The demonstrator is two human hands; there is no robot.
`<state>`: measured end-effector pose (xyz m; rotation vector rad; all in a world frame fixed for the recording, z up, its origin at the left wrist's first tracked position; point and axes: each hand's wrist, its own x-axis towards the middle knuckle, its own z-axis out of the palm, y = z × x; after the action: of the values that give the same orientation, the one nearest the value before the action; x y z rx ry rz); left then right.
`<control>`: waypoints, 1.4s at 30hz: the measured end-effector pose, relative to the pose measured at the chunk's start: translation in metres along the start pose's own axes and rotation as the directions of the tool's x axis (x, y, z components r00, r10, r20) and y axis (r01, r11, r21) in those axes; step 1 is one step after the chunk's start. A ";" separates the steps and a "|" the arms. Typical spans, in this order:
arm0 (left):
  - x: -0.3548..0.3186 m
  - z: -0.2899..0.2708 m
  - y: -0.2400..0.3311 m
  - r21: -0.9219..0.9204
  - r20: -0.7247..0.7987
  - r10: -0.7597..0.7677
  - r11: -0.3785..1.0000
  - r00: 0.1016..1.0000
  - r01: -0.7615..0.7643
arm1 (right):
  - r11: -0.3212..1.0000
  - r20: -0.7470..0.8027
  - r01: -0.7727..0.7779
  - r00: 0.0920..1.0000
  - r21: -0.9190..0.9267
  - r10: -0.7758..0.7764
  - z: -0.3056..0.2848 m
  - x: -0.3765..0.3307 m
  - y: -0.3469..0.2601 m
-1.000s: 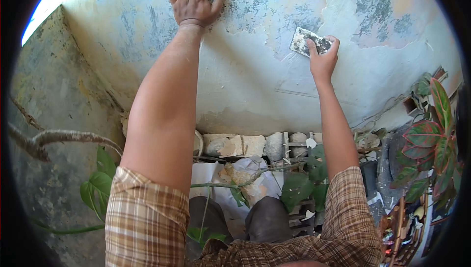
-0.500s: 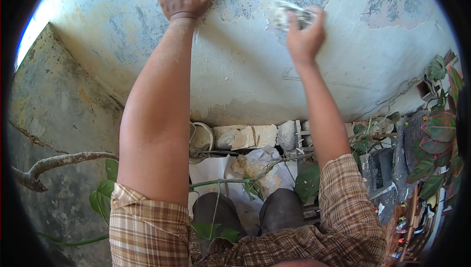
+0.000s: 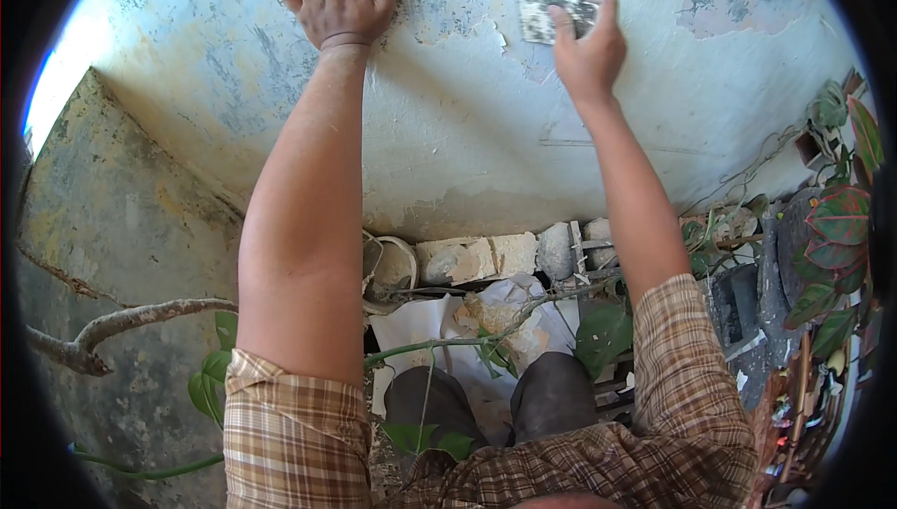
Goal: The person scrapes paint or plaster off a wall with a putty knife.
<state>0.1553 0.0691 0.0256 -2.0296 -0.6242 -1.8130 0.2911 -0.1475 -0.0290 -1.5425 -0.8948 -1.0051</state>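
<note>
My left hand lies with fingers spread against the pale, peeling wall. Further right, my right hand grips a flat rectangular scraper, whitish with dark speckles, between thumb and fingers. The scraper is at the wall, over a patch where blue-grey, mottled old paint shows. Just left of it, a loose flake of paint curls beside a ragged edge of the white coat. The handle end of the scraper, if there is one, is hidden in my hand.
A rough grey wall stands at the left, with a bent branch before it. A green vine crosses above my knees. Below lie a white sheet with paint flakes, a bucket and stones. Red-green leaves crowd the right.
My right hand has turned the scraper, so its flat face shows more plainly. The view has shifted slightly. My left hand keeps its place on the wall.
</note>
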 end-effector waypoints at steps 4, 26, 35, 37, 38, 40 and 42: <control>-0.004 0.001 -0.004 0.053 0.017 0.016 0.998 1.000 -0.017 | 0.988 0.190 0.149 0.972 -0.050 -0.138 0.031 -0.020 -0.037; 0.003 0.001 0.002 0.005 -0.027 0.019 1.000 0.999 -0.019 | 0.804 0.511 0.539 0.780 -0.252 -0.363 -0.016 0.040 -0.023; -0.001 0.003 0.001 -0.028 -0.003 0.022 0.999 1.000 -0.022 | 0.687 0.458 0.670 0.722 -0.279 -0.518 -0.033 0.028 -0.040; -0.001 0.003 -0.004 0.003 -0.011 0.020 1.000 1.000 -0.020 | 0.797 0.529 0.555 0.762 -0.238 -0.373 -0.038 0.048 -0.039; -0.001 0.003 -0.006 0.031 -0.024 0.020 0.999 1.000 -0.019 | 0.882 0.597 0.422 0.770 -0.212 -0.225 -0.040 0.055 -0.041; -0.005 0.002 -0.005 0.007 -0.016 0.023 1.000 1.000 -0.023 | 0.876 0.595 0.440 0.764 -0.199 -0.248 -0.040 0.053 -0.041; -0.005 0.003 -0.003 -0.014 -0.014 0.023 1.000 1.000 -0.023 | 0.855 0.553 0.488 0.768 -0.174 -0.325 -0.030 0.048 -0.033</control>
<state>0.1562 0.0728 0.0204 -2.0226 -0.5831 -1.8218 0.2743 -0.1693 0.0306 -1.9791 -1.5650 -1.1023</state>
